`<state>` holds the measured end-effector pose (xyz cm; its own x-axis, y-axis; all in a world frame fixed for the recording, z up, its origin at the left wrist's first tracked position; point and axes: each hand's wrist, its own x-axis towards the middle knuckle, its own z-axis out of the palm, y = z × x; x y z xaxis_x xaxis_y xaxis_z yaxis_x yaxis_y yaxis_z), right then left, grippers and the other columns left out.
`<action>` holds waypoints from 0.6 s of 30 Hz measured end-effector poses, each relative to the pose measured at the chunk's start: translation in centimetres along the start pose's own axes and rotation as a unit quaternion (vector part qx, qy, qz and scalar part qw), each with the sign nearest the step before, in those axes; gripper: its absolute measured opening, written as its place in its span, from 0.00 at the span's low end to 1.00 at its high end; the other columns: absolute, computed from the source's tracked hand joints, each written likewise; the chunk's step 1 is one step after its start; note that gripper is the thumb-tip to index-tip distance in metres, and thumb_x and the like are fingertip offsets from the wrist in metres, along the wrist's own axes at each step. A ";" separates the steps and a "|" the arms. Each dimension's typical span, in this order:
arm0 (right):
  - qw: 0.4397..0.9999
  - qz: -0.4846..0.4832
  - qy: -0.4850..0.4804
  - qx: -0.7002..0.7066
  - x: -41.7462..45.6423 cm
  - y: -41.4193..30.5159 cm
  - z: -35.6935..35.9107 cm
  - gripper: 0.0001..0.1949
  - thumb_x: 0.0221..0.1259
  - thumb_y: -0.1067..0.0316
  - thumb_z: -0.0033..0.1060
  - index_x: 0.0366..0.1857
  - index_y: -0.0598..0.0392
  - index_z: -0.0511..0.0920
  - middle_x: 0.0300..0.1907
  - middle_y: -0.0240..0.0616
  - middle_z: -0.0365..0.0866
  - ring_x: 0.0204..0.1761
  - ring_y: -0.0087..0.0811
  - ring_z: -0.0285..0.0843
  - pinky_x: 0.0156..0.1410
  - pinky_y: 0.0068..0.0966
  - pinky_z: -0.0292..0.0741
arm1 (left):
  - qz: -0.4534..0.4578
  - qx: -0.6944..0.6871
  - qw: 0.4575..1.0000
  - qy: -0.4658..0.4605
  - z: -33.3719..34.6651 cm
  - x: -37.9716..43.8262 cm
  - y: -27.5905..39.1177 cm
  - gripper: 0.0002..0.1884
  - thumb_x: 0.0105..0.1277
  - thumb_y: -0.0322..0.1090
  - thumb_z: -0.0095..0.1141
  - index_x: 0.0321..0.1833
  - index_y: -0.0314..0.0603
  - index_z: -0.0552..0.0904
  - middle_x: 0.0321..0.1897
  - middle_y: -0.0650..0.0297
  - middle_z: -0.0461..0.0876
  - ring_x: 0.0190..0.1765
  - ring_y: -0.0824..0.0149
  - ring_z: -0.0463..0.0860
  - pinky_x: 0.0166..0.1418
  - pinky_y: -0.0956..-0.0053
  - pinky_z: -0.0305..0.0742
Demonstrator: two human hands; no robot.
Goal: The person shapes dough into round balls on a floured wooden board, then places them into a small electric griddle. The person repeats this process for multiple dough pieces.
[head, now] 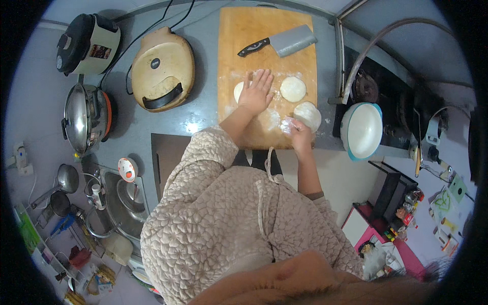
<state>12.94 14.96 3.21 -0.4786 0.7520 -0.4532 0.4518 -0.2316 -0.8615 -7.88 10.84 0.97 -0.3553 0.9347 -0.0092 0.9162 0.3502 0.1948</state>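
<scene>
On a floured wooden cutting board (263, 133), my left hand (256, 93) lies palm down with its fingers spread, over the right side of a pale dough round (238, 91). What is under the palm is hidden. My right hand (296, 131), dusted with flour, is by the board's near edge with its fingers bent, just left of a second dough round (307, 116); whether it holds something cannot be told. Farther up is another flat dough round (292, 89). A cleaver (293, 40) with a black handle lies across the far part of the board.
Left of the board stand an electric griddle (162, 76) with its lid down, a rice cooker (89, 45) and a lidded pan (78, 118). The sink (139, 206) is at lower left. A white basin (362, 131) with a turquoise rim sits at right, beside the stove (396, 131).
</scene>
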 end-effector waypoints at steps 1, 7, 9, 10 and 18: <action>1.000 0.021 0.004 0.000 -0.1 -0.5 0.1 0.12 0.64 0.78 0.48 0.49 0.64 0.79 0.43 0.39 0.81 0.40 0.26 0.79 0.45 0.22 0.80 | 0.005 -0.017 1.000 -0.001 -0.2 0.0 -0.4 0.32 0.69 0.52 0.36 0.73 0.46 0.56 0.75 0.63 0.48 0.77 0.63 0.44 0.75 0.47 0.29; 0.988 0.051 0.057 0.137 -1.3 -3.4 -1.6 0.12 0.63 0.78 0.49 0.49 0.67 0.77 0.44 0.40 0.80 0.41 0.29 0.80 0.46 0.24 0.80 | 0.051 -0.142 0.987 0.055 -1.5 -0.4 2.3 0.29 0.62 0.42 0.51 0.67 0.46 0.67 0.66 0.58 0.67 0.70 0.59 0.62 0.72 0.51 0.48; 0.977 0.061 0.085 0.184 -1.4 -3.0 -3.0 0.13 0.64 0.77 0.49 0.49 0.68 0.77 0.44 0.41 0.80 0.42 0.29 0.80 0.46 0.24 0.80 | 0.089 -0.267 0.956 -0.087 -3.4 1.3 5.9 0.29 0.53 0.33 0.58 0.62 0.43 0.72 0.56 0.59 0.77 0.62 0.57 0.72 0.67 0.56 0.59; 0.978 0.059 0.093 0.176 -1.4 -3.1 -3.5 0.13 0.64 0.77 0.49 0.50 0.68 0.76 0.44 0.42 0.80 0.42 0.30 0.80 0.46 0.24 0.80 | 0.181 -0.269 0.944 0.069 -0.4 0.2 7.1 0.29 0.53 0.36 0.59 0.61 0.44 0.73 0.59 0.58 0.74 0.65 0.58 0.69 0.68 0.60 0.59; 0.975 0.060 0.087 0.194 -1.5 -5.6 -7.2 0.13 0.65 0.78 0.46 0.51 0.66 0.75 0.45 0.43 0.80 0.44 0.33 0.82 0.47 0.25 0.81 | 0.340 -0.049 0.913 -0.222 -2.3 3.5 14.0 0.31 0.53 0.46 0.62 0.61 0.47 0.74 0.60 0.61 0.71 0.68 0.57 0.62 0.67 0.46 0.55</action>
<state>16.55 19.57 10.33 -0.2901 0.7909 -0.5389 0.1611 -0.5147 -0.8421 3.28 18.85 5.89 0.4190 0.8742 -0.2454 0.8681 -0.3066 0.3903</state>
